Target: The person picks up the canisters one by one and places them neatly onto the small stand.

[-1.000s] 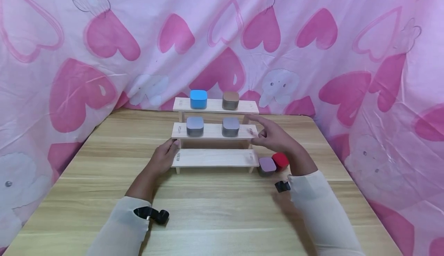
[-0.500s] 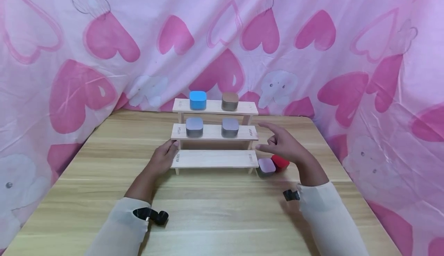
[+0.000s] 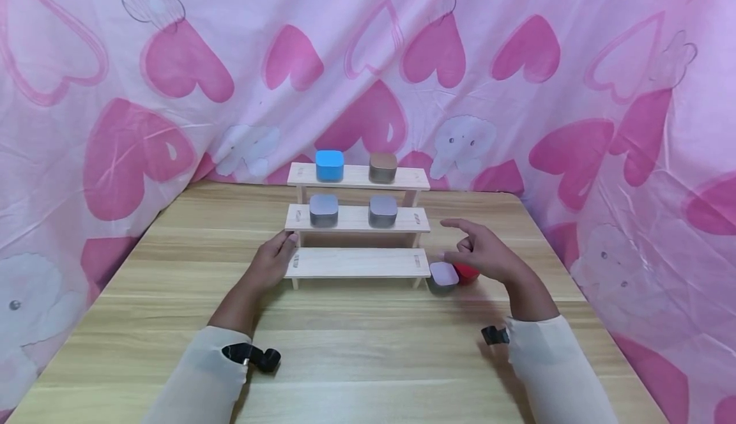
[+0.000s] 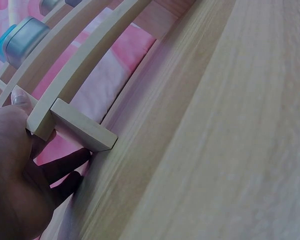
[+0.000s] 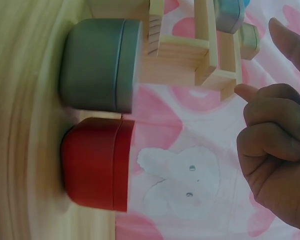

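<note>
A three-tier wooden rack (image 3: 356,263) stands at the middle of the table. My left hand (image 3: 273,260) grips its left end; in the left wrist view the thumb lies by the shelf ends, fingers near a leg (image 4: 85,127). On the top shelf sit a blue tin (image 3: 329,166) and a brown tin (image 3: 383,168). Two grey-lavender tins (image 3: 324,211) share the middle shelf, and the lowest shelf is bare. My right hand (image 3: 485,255) hovers over the red tin (image 5: 97,165), thumb and forefinger spread, other fingers curled, holding nothing. Beside the red tin stands a lavender tin (image 3: 443,276).
Pink heart-print cloth (image 3: 362,41) hangs behind and along both sides of the wood-grain table (image 3: 356,347). Both wrists wear black straps with small cameras (image 3: 267,360). The two loose tins stand close to the rack's front right corner.
My right hand has drawn back from the right end of the middle shelf, moving right and toward me to above the red tin. My left hand and the tins have stayed put.
</note>
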The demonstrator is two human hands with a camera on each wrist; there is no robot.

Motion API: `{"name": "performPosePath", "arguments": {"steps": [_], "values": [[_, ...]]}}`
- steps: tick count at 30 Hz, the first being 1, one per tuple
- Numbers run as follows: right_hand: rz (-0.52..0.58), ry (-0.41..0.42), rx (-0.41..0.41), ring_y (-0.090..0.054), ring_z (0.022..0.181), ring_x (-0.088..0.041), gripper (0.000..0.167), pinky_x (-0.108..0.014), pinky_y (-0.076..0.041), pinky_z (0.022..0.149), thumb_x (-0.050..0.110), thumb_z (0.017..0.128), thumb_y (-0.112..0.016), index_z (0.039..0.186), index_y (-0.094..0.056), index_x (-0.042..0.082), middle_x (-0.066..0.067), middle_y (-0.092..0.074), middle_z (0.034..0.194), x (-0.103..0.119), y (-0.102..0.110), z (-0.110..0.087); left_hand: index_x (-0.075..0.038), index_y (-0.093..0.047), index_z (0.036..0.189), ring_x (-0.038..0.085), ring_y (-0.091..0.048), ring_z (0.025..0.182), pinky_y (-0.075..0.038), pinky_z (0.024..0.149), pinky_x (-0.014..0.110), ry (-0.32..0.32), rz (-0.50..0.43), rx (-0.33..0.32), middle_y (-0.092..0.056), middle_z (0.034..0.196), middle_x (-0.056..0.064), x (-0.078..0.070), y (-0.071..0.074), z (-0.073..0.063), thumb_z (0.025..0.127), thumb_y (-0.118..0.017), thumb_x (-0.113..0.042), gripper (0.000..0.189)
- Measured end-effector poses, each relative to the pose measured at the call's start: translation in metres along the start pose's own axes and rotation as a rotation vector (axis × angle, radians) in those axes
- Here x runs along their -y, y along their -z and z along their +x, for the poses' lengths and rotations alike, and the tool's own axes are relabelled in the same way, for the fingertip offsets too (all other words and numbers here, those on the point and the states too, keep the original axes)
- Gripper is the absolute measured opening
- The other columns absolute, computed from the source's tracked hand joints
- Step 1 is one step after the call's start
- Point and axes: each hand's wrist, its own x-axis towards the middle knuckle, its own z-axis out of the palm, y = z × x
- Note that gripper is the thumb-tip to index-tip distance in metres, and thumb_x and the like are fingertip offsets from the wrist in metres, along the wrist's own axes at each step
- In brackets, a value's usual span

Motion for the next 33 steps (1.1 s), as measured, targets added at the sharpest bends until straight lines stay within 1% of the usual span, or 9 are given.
{"name": "performPosePath", "arguments": {"steps": [7, 11, 14, 18, 22, 25, 28, 29, 33], "values": [[-0.001, -0.015, 0.018, -0.033, 0.055, -0.01, 0.078, -0.026, -0.033, 0.049, 0.02, 0.094, -0.087, 0.16, -0.048, 0.005, 0.003, -0.04, 0.063, -0.009, 0.003, -0.005, -0.006, -0.06, 0.128, 0.039, -0.057, 0.13, -0.046, 0.116, 0.062, 0.003, -0.001, 0.001, -0.064, 0.136, 0.021, -0.002, 0.0, -0.001, 0.12, -0.033, -0.048, 0.05], [-0.025, -0.056, 0.038, -0.039, 0.056, -0.011, 0.079, -0.027, -0.036, 0.051, 0.021, 0.092, -0.089, 0.159, -0.051, 0.006, 0.002, -0.046, 0.062, -0.012, 0.005, -0.009, -0.006, -0.06, 0.136, 0.042, -0.054, 0.143, -0.042, 0.122, 0.065, 0.013, -0.008, 0.01, -0.062, 0.149, 0.022, -0.001, 0.0, 0.0, 0.12, -0.032, -0.05, 0.054], [-0.058, -0.079, 0.052, -0.043, 0.058, -0.014, 0.079, -0.028, -0.039, 0.052, 0.022, 0.091, -0.089, 0.159, -0.052, 0.009, 0.001, -0.047, 0.062, -0.015, 0.007, -0.011, -0.005, -0.06, 0.133, 0.044, -0.055, 0.142, -0.043, 0.121, 0.064, 0.01, -0.01, 0.005, -0.062, 0.148, 0.023, -0.001, -0.001, 0.0, 0.12, -0.033, -0.049, 0.054], [-0.088, -0.101, 0.062, -0.046, 0.064, -0.018, 0.081, -0.028, -0.043, 0.056, 0.022, 0.088, -0.091, 0.159, -0.054, 0.011, -0.001, -0.047, 0.067, -0.021, 0.008, -0.011, -0.005, -0.06, 0.124, 0.041, -0.058, 0.131, -0.046, 0.115, 0.062, -0.001, -0.003, -0.011, -0.064, 0.135, 0.023, -0.001, -0.001, 0.0, 0.12, -0.034, -0.048, 0.051], [-0.11, -0.142, 0.09, -0.052, 0.074, -0.023, 0.085, -0.029, -0.049, 0.061, 0.023, 0.085, -0.094, 0.16, -0.055, 0.013, -0.011, -0.058, 0.081, -0.027, 0.007, -0.011, -0.005, -0.06, 0.127, 0.04, -0.057, 0.135, -0.045, 0.117, 0.062, 0.003, -0.003, -0.005, -0.064, 0.137, 0.022, -0.001, -0.001, 0.001, 0.12, -0.033, -0.048, 0.051], [-0.131, -0.139, 0.107, -0.057, 0.091, -0.028, 0.084, -0.03, -0.055, 0.068, 0.023, 0.084, -0.096, 0.159, -0.058, 0.013, -0.021, -0.069, 0.109, -0.03, 0.004, -0.01, -0.005, -0.06, 0.128, 0.042, -0.056, 0.136, -0.045, 0.118, 0.063, 0.009, -0.005, 0.003, -0.064, 0.139, 0.023, -0.001, -0.001, 0.001, 0.12, -0.033, -0.049, 0.052], [-0.156, -0.132, 0.108, -0.058, 0.114, -0.032, 0.083, -0.031, -0.059, 0.079, 0.022, 0.083, -0.096, 0.157, -0.06, 0.013, -0.025, -0.066, 0.14, -0.032, 0.001, -0.009, -0.005, -0.06, 0.13, 0.042, -0.056, 0.139, -0.044, 0.119, 0.064, 0.016, -0.005, -0.001, -0.063, 0.143, 0.022, -0.002, 0.0, 0.001, 0.12, -0.033, -0.05, 0.053], [-0.158, -0.136, 0.111, -0.056, 0.119, -0.034, 0.083, -0.032, -0.06, 0.082, 0.022, 0.083, -0.097, 0.157, -0.06, 0.013, -0.024, -0.063, 0.146, -0.033, 0.0, -0.008, -0.005, -0.06, 0.13, 0.042, -0.055, 0.14, -0.043, 0.12, 0.064, 0.018, -0.006, 0.002, -0.063, 0.145, 0.022, -0.002, -0.001, 0.001, 0.12, -0.033, -0.05, 0.053], [-0.171, -0.182, 0.124, -0.055, 0.124, -0.035, 0.082, -0.033, -0.06, 0.086, 0.021, 0.082, -0.098, 0.156, -0.062, 0.014, -0.023, -0.062, 0.149, -0.033, -0.004, -0.007, -0.006, -0.06, 0.133, 0.042, -0.054, 0.141, -0.042, 0.122, 0.064, 0.024, -0.01, 0.005, -0.061, 0.149, 0.021, -0.001, -0.001, 0.0, 0.119, -0.033, -0.051, 0.054]]}}
